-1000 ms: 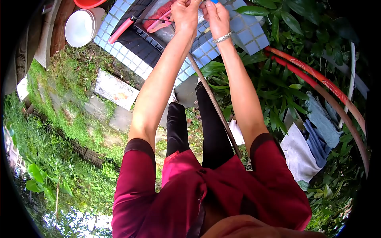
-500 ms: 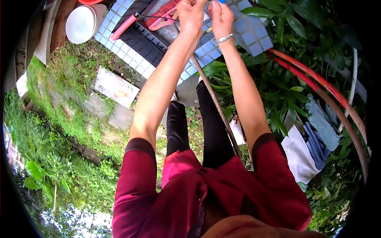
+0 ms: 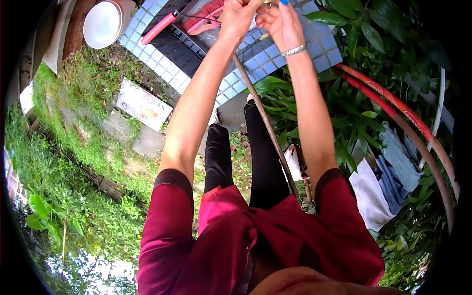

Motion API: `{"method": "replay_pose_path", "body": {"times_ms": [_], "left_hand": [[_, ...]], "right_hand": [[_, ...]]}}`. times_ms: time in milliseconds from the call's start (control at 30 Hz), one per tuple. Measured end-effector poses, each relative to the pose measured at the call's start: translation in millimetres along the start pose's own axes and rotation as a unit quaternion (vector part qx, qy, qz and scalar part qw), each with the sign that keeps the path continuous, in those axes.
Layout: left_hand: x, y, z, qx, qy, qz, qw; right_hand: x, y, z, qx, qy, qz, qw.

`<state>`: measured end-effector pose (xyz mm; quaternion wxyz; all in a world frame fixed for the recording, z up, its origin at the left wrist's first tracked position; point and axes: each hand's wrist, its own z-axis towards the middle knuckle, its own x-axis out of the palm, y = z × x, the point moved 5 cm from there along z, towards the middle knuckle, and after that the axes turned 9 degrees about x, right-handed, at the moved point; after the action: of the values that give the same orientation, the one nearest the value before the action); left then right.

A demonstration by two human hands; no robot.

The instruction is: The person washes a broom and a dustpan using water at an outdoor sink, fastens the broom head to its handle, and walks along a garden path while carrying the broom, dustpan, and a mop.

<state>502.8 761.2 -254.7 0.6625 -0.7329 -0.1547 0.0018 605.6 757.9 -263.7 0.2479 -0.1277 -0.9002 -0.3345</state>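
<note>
a small blue piece (image 3: 283,2) at the edge of what i can see

the small blue piece sits at the very top of my head-camera view, partly cut off, beyond the near rim of a blue-tiled basin (image 3: 160,64). the right hand (image 3: 281,27) is right beside it, fingers loosely curled and a little parted; i cannot tell whether it grips the piece. the left hand (image 3: 239,18) has bent fingers, cropped by the edge, so i cannot tell what it grasps, if anything. watching from a distance, that is my first worry: with the fingertips partly out of view, a fumble could escape me.

in the basin, near the left hand, lies a brush (image 3: 206,12) with red bristles. a pink-handled tool (image 3: 160,28) slants across the rim, its thin dark rod (image 3: 196,18) passing behind the left arm (image 3: 201,93); a sideways sweep could catch the rod and knock the tool loose.

a long wooden pole (image 3: 265,125) slants from by that arm down past the right leg (image 3: 263,157). i cannot see what holds either end; a bump from the knee could send it sliding.

beside the basin, to the left, a white bucket (image 3: 101,24) might tip if nudged. farther right, red hoses (image 3: 393,101) curve past leaves (image 3: 366,29), a tripping risk for a careless step.
</note>
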Motion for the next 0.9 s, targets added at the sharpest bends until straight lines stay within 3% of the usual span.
{"method": "replay_pose_path", "body": {"times_ms": [33, 67, 100, 133, 167, 233, 267, 300, 433, 500, 567, 633, 700, 767, 867, 900], "left_hand": [[-3.6, 0.1, -0.9, 0.088, -0.025, 0.074, 0.993], [-1.2, 0.1, -8.0, 0.068, -0.008, 0.001, 0.998], [-4.3, 0.0, -16.5, 0.068, -0.010, -0.001, 0.998], [-11.7, -5.8, -28.1, 0.105, -0.024, 0.120, 0.987], [-17.3, -10.1, -42.0, 0.140, -0.037, 0.240, 0.960], [-32.0, 1.0, -81.0, 0.056, -0.038, 0.241, 0.968], [-38.2, -0.5, -101.5, 0.059, -0.014, 0.269, 0.961], [-47.5, 6.3, -124.8, 0.019, 0.000, 0.276, 0.961], [-86.6, 20.9, -214.3, -0.086, 0.048, 0.286, 0.953], [-97.5, 15.7, -248.9, -0.125, 0.064, 0.313, 0.939], [-103.6, 21.9, -285.7, -0.168, 0.071, 0.320, 0.930], [-98.8, 22.1, -312.3, -0.186, 0.103, 0.327, 0.921], [-85.8, 16.6, -326.7, -0.165, 0.130, 0.337, 0.918], [-70.4, 9.8, -333.5, -0.157, 0.150, 0.303, 0.928], [-53.9, 13.2, -348.4, -0.184, 0.172, 0.276, 0.927], [-49.3, 16.4, -354.2, -0.178, 0.181, 0.269, 0.929]], "right_hand": [[1.5, 7.3, -1.5, -0.032, -0.023, -0.045, 0.998], [-1.1, 9.0, 1.9, -0.030, -0.024, -0.048, 0.998], [-0.8, 21.2, 6.7, -0.120, -0.025, -0.181, 0.976], [1.1, 31.5, 7.5, -0.209, -0.025, -0.309, 0.928], [0.3, 37.8, 5.5, -0.211, -0.024, -0.310, 0.927], [4.3, 57.9, -4.1, -0.292, -0.106, -0.511, 0.802], [6.0, 66.7, -5.2, -0.357, -0.096, -0.564, 0.738], [7.0, 74.1, -10.3, -0.482, -0.056, -0.578, 0.656], [20.4, 97.8, -6.6, -0.484, 0.013, -0.607, 0.630], [19.7, 100.1, 3.1, -0.441, 0.110, -0.622, 0.638], [13.3, 106.8, 10.3, -0.406, 0.111, -0.634, 0.648], [22.0, 113.8, 6.2, -0.397, 0.138, -0.695, 0.584], [24.7, 123.3, 14.3, -0.412, 0.183, -0.682, 0.576], [26.8, 122.0, 13.5, -0.508, 0.225, -0.690, 0.463], [12.2, 109.0, 30.0, -0.439, 0.203, -0.659, 0.576], [13.9, 110.9, 30.9, -0.385, 0.180, -0.635, 0.645]]}}
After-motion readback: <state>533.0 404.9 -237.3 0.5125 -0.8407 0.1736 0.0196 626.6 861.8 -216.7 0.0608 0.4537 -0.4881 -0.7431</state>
